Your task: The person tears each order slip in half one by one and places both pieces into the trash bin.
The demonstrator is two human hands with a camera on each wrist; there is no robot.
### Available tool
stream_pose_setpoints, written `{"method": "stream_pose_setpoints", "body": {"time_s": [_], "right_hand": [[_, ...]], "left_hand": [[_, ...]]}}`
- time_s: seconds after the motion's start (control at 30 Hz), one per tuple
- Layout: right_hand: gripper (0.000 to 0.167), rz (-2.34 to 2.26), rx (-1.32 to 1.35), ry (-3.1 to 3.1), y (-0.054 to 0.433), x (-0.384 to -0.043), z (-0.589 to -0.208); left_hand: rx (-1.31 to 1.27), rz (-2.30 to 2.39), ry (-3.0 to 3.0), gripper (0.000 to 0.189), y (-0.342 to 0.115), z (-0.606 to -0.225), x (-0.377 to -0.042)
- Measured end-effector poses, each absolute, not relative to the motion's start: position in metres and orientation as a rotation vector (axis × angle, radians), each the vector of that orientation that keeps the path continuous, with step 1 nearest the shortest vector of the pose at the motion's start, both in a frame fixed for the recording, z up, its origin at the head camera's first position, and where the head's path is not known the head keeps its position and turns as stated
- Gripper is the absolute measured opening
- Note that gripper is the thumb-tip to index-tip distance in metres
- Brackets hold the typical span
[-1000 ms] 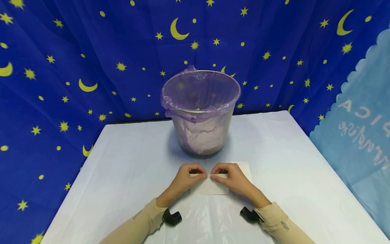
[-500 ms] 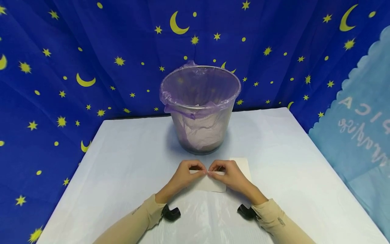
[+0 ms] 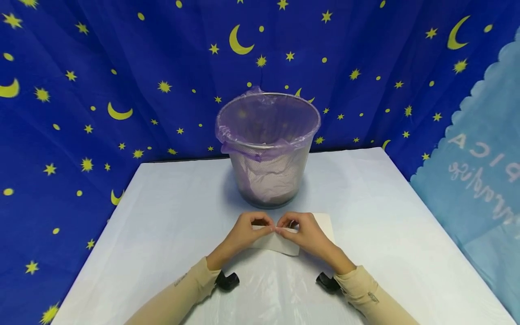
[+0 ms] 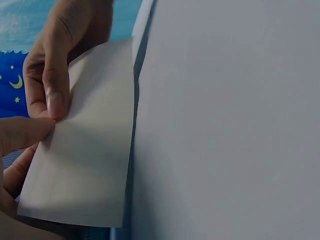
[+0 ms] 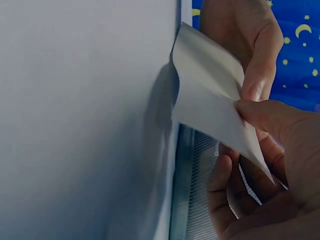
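A small off-white sheet of paper [image 3: 274, 243] hangs upright between my hands, low in the middle of the head view. My left hand [image 3: 245, 231] pinches its top edge between thumb and fingers. Right beside it, my right hand [image 3: 307, 234] pinches the same edge, thumb tips almost touching. In the left wrist view the paper [image 4: 90, 145] looks gently curved and whole. The right wrist view shows the paper [image 5: 210, 95] bending, its lower edge wavy. Partly hidden behind my right hand, another pale sheet [image 3: 323, 222] lies on the table.
A metal mesh bin [image 3: 270, 180] lined with a purple bag [image 3: 260, 153] stands just beyond my hands, with something whitish inside. The white-covered table [image 3: 178, 212] meets a blue star-and-moon curtain [image 3: 170, 54] at the back. A black wrist camera [image 3: 227, 280] hangs below my left cuff.
My fingertips have come together from a small gap on the paper's top edge. The paper's lower edge, straight before, now bends and slants. The head view shifted slightly.
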State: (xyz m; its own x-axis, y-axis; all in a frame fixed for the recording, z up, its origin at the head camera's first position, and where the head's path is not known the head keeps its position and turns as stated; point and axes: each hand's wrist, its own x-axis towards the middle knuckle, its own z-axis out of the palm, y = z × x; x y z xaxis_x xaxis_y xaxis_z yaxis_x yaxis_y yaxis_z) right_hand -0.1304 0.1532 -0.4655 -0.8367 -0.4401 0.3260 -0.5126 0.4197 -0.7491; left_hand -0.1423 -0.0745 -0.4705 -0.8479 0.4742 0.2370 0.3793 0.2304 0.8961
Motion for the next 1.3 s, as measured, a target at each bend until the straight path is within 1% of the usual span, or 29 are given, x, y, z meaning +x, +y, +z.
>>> {"method": "stream_pose_setpoints", "body": {"time_s": [0.2, 0.37, 0.63, 0.97, 1.3], "right_hand": [[0.006, 1.376, 0.902, -2.547, 0.153, -0.131, -0.454], [0.009, 1.345, 0.933, -2.557, 0.154, -0.133, -0.438], [0.012, 1.336, 0.98, -2.531, 0.153, -0.137, -0.417], [0.01, 1.33, 0.995, -2.518, 0.151, -0.137, -0.401], [0.006, 1.267, 1.003, -2.495, 0.155, -0.136, -0.371]], "left_hand": [[0.869, 1.706, 2.371, 0.007, -0.077, -0.461, -0.146], [0.872, 1.726, 2.358, 0.002, -0.077, -0.448, -0.146], [0.89, 1.757, 2.37, 0.004, -0.079, -0.428, -0.146], [0.92, 1.756, 2.406, 0.005, -0.081, -0.416, -0.145], [0.999, 1.767, 2.434, 0.003, -0.077, -0.386, -0.146]]}}
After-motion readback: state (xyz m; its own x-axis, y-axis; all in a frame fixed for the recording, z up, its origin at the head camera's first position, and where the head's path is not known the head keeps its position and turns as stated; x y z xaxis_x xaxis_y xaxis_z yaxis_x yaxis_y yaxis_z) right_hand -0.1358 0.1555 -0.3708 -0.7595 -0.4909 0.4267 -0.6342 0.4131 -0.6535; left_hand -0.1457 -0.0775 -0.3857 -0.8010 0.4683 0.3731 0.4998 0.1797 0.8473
